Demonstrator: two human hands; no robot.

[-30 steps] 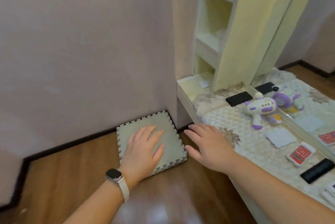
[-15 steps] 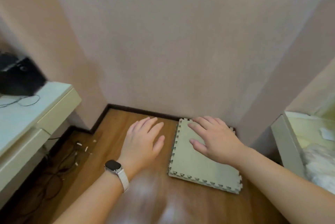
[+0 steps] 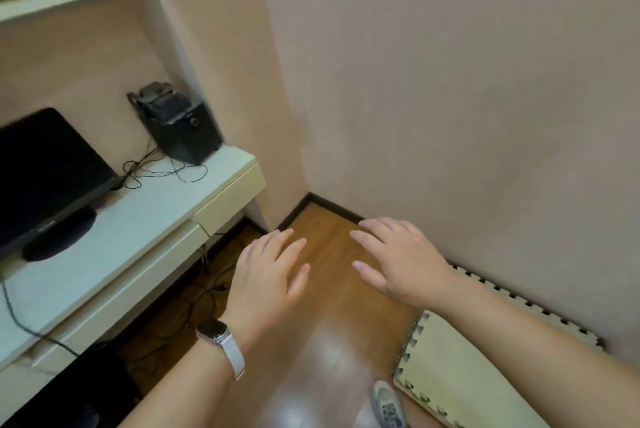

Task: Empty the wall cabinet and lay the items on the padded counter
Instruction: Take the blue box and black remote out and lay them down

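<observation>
Head view: a grey sneaker (image 3: 388,405) stands just left of the pale foam puzzle mat (image 3: 446,368), which lies toothed-edged and flat on the glossy wood floor (image 3: 332,306). Beyond the mat's left corner, the left hand (image 3: 266,278), with a white-strapped watch (image 3: 216,330), and the right hand (image 3: 401,261) hover palm-down, fingers straight and spread, holding nothing. Farther left of the mat, a smooth white desk (image 3: 138,230) carries a black monitor (image 3: 45,168) and a boxy black speaker (image 3: 180,122). The cabinet and padded counter lie outside this view.

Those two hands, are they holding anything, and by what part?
Nothing is held: the left hand and right hand are both open, fingers straight, above the wooden floor.
</observation>
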